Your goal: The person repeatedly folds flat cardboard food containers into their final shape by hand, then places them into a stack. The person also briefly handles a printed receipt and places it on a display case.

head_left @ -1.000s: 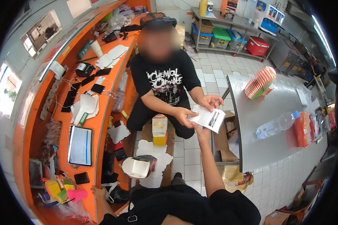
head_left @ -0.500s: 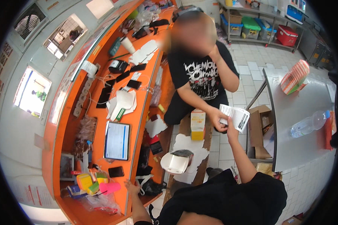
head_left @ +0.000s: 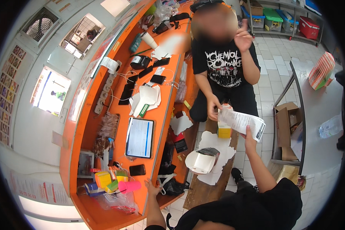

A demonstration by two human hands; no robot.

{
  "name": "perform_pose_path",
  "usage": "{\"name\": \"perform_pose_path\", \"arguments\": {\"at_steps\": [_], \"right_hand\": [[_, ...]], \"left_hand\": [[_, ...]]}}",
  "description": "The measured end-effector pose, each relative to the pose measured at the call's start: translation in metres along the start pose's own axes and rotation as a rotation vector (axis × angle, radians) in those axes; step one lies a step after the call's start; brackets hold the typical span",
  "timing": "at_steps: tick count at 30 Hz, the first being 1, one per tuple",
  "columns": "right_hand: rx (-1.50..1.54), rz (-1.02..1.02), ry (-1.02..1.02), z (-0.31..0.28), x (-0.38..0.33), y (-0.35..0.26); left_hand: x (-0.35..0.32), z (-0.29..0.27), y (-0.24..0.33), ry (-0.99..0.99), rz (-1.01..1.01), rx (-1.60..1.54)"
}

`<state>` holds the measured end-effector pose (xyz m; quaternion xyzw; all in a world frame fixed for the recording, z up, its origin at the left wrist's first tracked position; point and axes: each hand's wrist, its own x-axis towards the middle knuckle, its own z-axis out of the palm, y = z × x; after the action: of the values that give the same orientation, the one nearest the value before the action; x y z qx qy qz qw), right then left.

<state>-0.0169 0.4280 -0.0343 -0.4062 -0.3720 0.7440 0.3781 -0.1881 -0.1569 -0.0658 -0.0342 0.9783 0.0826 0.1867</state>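
A long white printed paper slip (head_left: 241, 122) stretches between me and a seated person in a black T-shirt (head_left: 226, 69). My right hand (head_left: 250, 140) pinches its near right end. The person's one hand (head_left: 214, 107) is at the slip's far left end, while their other hand (head_left: 243, 37) is raised with a finger up. My left hand (head_left: 152, 188) rests at the edge of the orange counter (head_left: 149, 199), fingers spread and holding nothing. Near it are a dark phone (head_left: 137, 170) and a pink cup (head_left: 129, 186).
A tablet (head_left: 140, 137) and several phones lie on the counter. On the wooden bench (head_left: 203, 191) sit an open white box (head_left: 201, 161) and a yellow-and-white carton (head_left: 224, 131). At right, a metal table (head_left: 314, 115) holds a plastic bottle (head_left: 331, 126) and a striped paper bag (head_left: 321, 72).
The slip is now stretched out longer between our hands. The other person's raised hand has left their face and points a finger up. My view has shifted, moving the scene rightward.
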Motion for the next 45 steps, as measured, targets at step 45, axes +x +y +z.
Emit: {"name": "perform_pose_path", "arguments": {"at_steps": [45], "right_hand": [[-1.039, -0.497, -1.017, -0.093, -0.214, -0.206]], "left_hand": [[-0.355, -0.067, 0.353, -0.554, 0.936, -1.449]]}}
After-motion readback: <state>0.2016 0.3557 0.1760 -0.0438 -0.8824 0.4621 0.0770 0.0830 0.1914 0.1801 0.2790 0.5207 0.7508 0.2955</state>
